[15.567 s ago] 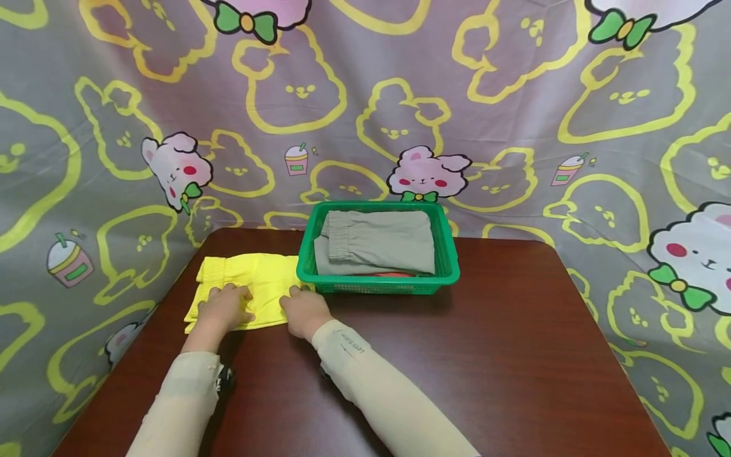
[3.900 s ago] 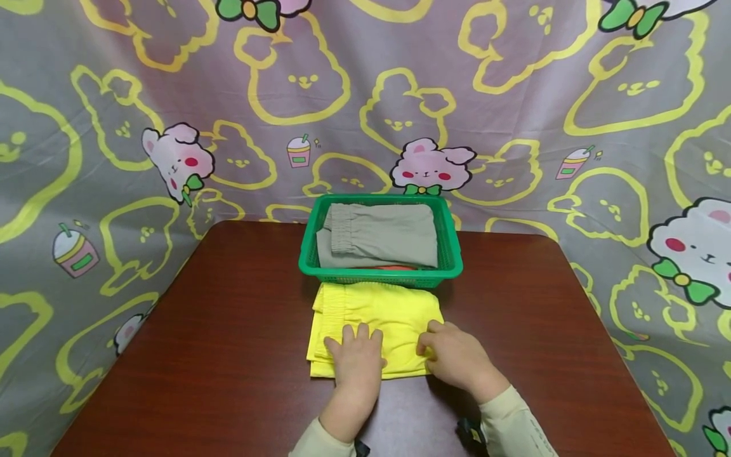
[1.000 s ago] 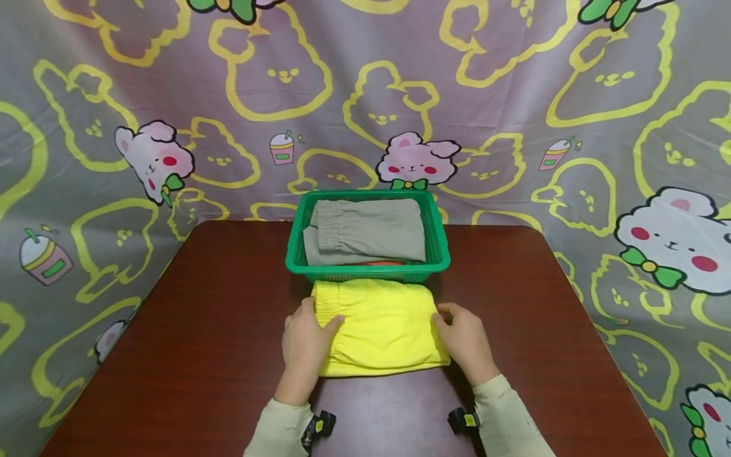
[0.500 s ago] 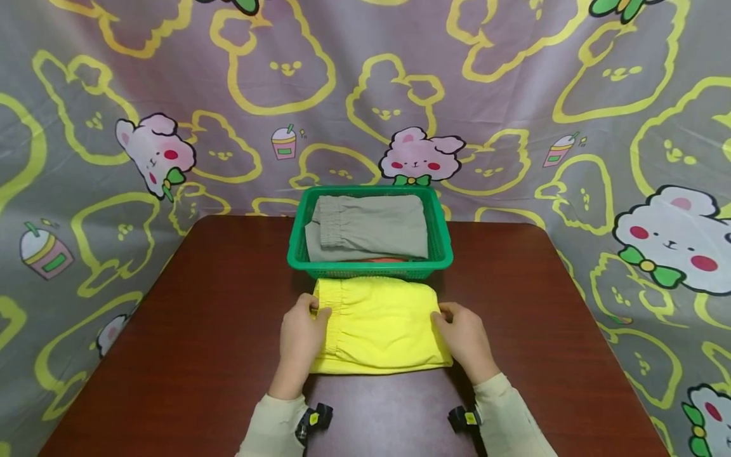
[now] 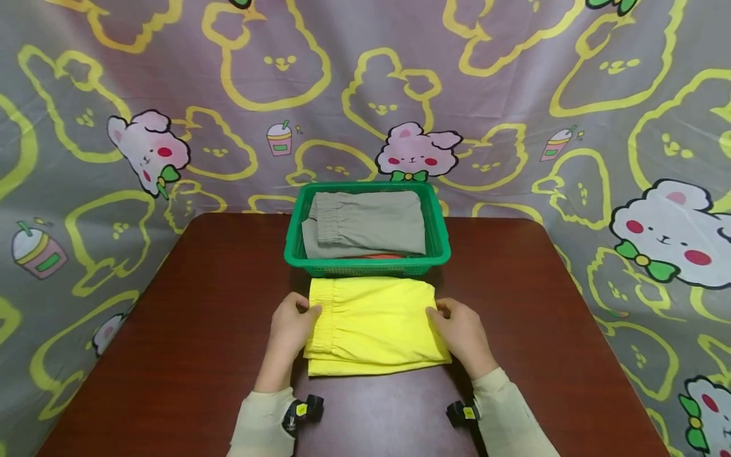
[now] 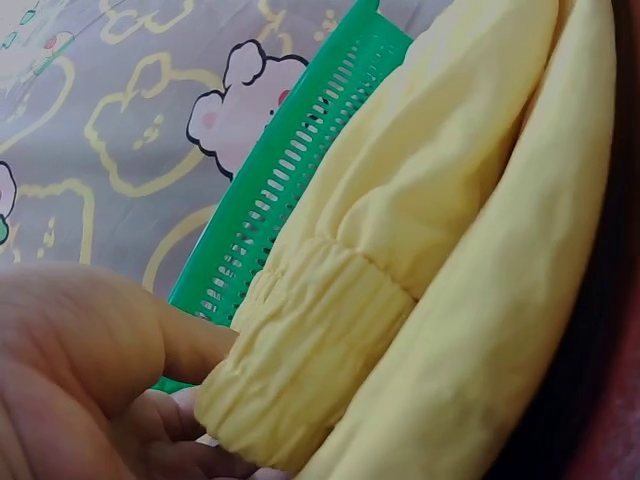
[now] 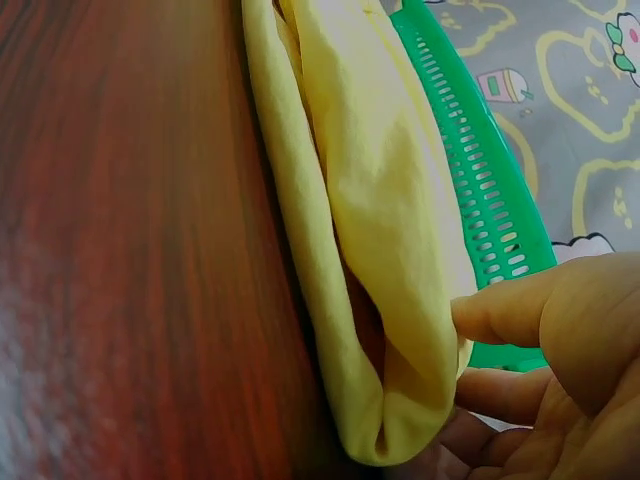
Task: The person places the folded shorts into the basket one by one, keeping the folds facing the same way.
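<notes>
Folded yellow pants (image 5: 379, 324) with a gathered elastic waistband lie on the table in front of the basket. At the waistband end, my left hand (image 5: 292, 324) pinches the edge, thumb on top and fingers beneath; the left wrist view shows the thumb on the elastic (image 6: 300, 370). My right hand (image 5: 461, 330) holds the opposite, folded end between thumb and fingers. Stacked cloth layers and a rounded fold (image 7: 385, 420) show in the right wrist view. Some fingertips of both hands are hidden by the cloth.
A green plastic basket (image 5: 291, 254) stands just behind the pants, holding folded grey pants (image 5: 377, 222) with a strip of red cloth (image 5: 382, 256) under them. The brown table (image 5: 188, 330) reaches back to a patterned curtain (image 5: 337, 82).
The yellow pants came from the left of the basket to in front of it. Lately my left hand has slid outward to the waistband's edge, straightening it; the right hand stays at its end.
</notes>
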`<move>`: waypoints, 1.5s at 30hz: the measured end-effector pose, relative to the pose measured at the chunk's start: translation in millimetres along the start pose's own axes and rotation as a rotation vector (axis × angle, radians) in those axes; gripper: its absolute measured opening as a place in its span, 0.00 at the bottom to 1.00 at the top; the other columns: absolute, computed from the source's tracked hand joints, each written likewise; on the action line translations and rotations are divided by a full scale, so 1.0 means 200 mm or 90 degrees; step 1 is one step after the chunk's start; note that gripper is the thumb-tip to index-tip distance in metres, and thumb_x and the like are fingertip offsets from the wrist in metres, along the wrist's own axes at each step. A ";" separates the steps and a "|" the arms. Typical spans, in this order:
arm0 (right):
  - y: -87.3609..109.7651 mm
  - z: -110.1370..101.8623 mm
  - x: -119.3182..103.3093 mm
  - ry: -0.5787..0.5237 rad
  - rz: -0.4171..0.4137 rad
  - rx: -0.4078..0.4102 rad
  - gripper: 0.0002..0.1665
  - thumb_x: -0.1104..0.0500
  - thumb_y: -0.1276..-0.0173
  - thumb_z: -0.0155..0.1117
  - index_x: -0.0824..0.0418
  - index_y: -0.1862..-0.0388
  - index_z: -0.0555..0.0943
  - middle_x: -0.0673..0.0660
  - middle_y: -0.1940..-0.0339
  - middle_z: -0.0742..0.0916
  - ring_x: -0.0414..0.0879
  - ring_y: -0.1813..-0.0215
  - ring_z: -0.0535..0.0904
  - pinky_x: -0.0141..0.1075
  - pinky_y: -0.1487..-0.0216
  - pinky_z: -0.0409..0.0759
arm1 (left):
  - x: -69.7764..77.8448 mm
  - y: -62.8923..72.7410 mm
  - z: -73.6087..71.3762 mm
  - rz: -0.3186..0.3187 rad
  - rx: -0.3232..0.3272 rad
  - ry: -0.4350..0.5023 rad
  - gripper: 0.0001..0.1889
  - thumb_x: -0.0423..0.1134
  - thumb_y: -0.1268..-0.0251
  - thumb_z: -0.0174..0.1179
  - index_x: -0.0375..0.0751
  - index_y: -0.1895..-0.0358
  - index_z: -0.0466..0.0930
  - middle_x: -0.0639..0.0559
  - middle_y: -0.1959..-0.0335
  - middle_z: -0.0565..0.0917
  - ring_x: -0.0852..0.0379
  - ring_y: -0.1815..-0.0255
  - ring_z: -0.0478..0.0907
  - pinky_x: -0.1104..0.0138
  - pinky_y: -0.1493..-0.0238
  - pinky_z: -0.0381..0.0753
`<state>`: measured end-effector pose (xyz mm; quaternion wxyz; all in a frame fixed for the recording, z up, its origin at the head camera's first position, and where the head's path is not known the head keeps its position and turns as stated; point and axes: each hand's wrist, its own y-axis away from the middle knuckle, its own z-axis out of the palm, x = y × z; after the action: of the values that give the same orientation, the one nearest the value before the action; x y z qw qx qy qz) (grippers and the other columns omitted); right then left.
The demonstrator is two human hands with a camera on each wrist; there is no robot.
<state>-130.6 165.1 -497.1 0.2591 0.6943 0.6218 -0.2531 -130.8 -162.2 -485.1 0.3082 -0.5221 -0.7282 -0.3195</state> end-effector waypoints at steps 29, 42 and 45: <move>-0.02 -0.01 0.02 -0.101 0.020 -0.022 0.24 0.52 0.26 0.64 0.68 0.41 0.82 0.63 0.50 0.86 0.54 0.51 0.79 0.45 0.48 0.76 | -0.02 -0.01 0.05 -0.010 -0.114 0.070 0.28 0.39 0.33 0.63 0.25 0.35 0.71 0.33 0.42 0.80 0.44 0.47 0.78 0.52 0.46 0.80; -0.03 -0.02 0.01 -0.188 0.040 -0.053 0.17 0.53 0.28 0.66 0.66 0.52 0.84 0.57 0.64 0.84 0.47 0.65 0.76 0.36 0.63 0.74 | 0.01 -0.01 0.04 0.015 -0.097 0.084 0.27 0.41 0.31 0.63 0.32 0.34 0.71 0.36 0.42 0.79 0.44 0.46 0.76 0.52 0.46 0.79; -0.03 -0.02 0.01 -0.189 0.038 -0.057 0.16 0.53 0.27 0.65 0.66 0.52 0.83 0.57 0.64 0.83 0.48 0.64 0.75 0.37 0.62 0.74 | 0.01 -0.01 0.04 0.018 -0.093 0.086 0.28 0.42 0.31 0.63 0.32 0.33 0.70 0.36 0.38 0.78 0.43 0.42 0.76 0.50 0.42 0.77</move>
<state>-137.1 169.6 -495.4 0.3861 0.6553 0.5665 -0.3171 -134.9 -154.9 -487.9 0.3221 -0.5307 -0.6730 -0.4021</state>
